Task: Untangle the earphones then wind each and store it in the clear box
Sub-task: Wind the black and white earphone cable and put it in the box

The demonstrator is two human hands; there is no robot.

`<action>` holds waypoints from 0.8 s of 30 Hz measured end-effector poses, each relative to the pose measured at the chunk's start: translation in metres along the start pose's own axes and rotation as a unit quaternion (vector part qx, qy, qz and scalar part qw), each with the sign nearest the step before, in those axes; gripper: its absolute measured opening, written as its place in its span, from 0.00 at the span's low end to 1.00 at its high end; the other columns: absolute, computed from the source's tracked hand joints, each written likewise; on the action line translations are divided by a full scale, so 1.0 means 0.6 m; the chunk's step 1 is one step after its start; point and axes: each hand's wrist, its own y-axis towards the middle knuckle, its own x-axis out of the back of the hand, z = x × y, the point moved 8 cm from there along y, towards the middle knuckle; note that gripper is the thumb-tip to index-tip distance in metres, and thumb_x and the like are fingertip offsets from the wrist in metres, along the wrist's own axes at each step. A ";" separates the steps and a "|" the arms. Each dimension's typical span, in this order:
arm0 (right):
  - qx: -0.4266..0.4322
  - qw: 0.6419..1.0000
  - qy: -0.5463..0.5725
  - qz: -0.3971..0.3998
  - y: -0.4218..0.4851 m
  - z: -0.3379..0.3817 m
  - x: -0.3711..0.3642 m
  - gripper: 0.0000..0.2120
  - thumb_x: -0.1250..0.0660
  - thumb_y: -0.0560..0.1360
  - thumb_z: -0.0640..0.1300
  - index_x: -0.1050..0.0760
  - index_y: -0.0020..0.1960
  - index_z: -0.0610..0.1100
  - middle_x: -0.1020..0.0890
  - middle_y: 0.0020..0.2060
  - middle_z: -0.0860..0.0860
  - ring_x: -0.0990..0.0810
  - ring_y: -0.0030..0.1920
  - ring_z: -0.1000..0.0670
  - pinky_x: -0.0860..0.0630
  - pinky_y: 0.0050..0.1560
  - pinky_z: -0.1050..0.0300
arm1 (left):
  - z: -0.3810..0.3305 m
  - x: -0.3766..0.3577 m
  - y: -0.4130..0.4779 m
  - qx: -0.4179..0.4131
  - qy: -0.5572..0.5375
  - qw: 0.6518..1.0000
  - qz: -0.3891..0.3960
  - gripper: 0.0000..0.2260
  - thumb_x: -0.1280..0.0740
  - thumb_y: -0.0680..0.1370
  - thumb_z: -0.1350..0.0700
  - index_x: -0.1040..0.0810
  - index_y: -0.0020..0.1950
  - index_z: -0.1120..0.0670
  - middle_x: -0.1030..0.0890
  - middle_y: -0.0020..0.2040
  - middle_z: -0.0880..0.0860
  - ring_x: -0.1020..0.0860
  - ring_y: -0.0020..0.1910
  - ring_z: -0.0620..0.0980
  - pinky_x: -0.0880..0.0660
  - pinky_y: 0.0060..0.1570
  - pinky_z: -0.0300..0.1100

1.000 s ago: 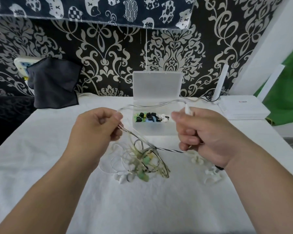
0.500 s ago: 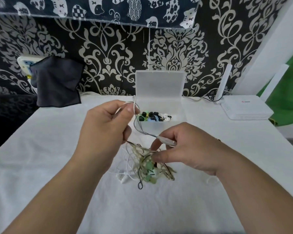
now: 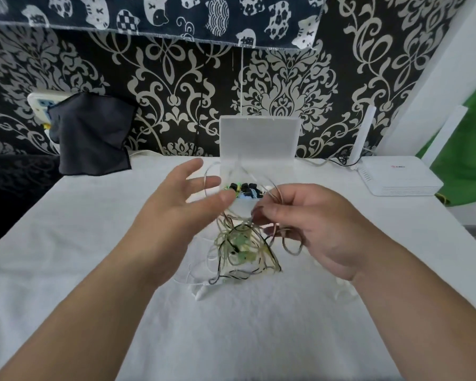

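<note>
Clearly, little is judged done: the earphones [image 3: 242,247] are seen as one knotted heap of pale, green and dark cords on the white cloth [image 3: 94,243], just near of the open clear box [image 3: 259,138]. Strands are pinched by the right hand [image 3: 313,224]; the left hand [image 3: 176,215] is held spread, fingers apart.

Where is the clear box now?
In the head view, the clear box stands open at the back centre of the table, just behind the tangled earphones, with the white router to its right.
</note>
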 end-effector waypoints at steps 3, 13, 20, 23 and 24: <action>0.019 0.997 0.072 -0.005 0.000 0.009 -0.008 0.06 0.36 0.79 0.36 0.23 0.45 0.40 0.16 0.42 0.44 0.19 0.42 0.45 0.25 0.41 0.55 | -0.004 -0.030 -0.016 -0.042 0.186 0.982 0.011 0.34 0.17 0.62 0.49 0.27 0.63 0.35 0.22 0.61 0.41 0.21 0.59 0.43 0.20 0.44 0.43; 0.031 0.980 0.184 -0.073 0.002 0.019 0.019 0.08 0.41 0.80 0.36 0.25 0.45 0.38 0.15 0.44 0.37 0.15 0.46 0.40 0.24 0.48 0.48 | -0.021 -0.022 -0.018 -0.092 0.272 0.957 -0.039 0.17 0.29 0.74 0.65 0.23 0.49 0.41 0.17 0.45 0.48 0.30 0.28 0.49 0.34 0.24 0.38; -0.004 0.955 0.275 -0.110 0.006 0.009 0.037 0.17 0.46 0.80 0.39 0.38 0.33 0.44 0.15 0.42 0.37 0.15 0.38 0.41 0.22 0.38 0.55 | -0.031 -0.001 -0.010 -0.101 0.246 0.961 -0.069 0.07 0.27 0.76 0.60 0.15 0.42 0.48 0.14 0.41 0.45 0.17 0.42 0.40 0.23 0.45 0.37; -0.014 0.936 0.319 -0.145 0.004 0.005 0.056 0.18 0.47 0.81 0.41 0.41 0.32 0.46 0.14 0.40 0.39 0.14 0.37 0.42 0.22 0.35 0.58 | -0.028 0.026 -0.003 -0.077 0.210 0.968 -0.109 0.10 0.30 0.78 0.63 0.16 0.40 0.51 0.16 0.34 0.50 0.19 0.33 0.44 0.20 0.39 0.38; -0.016 0.933 0.327 -0.151 0.004 0.005 0.061 0.17 0.47 0.81 0.41 0.42 0.33 0.47 0.14 0.41 0.40 0.14 0.38 0.43 0.22 0.35 0.58 | -0.024 0.034 0.000 -0.064 0.190 0.972 -0.122 0.10 0.32 0.79 0.63 0.17 0.40 0.53 0.17 0.32 0.50 0.20 0.32 0.44 0.19 0.40 0.41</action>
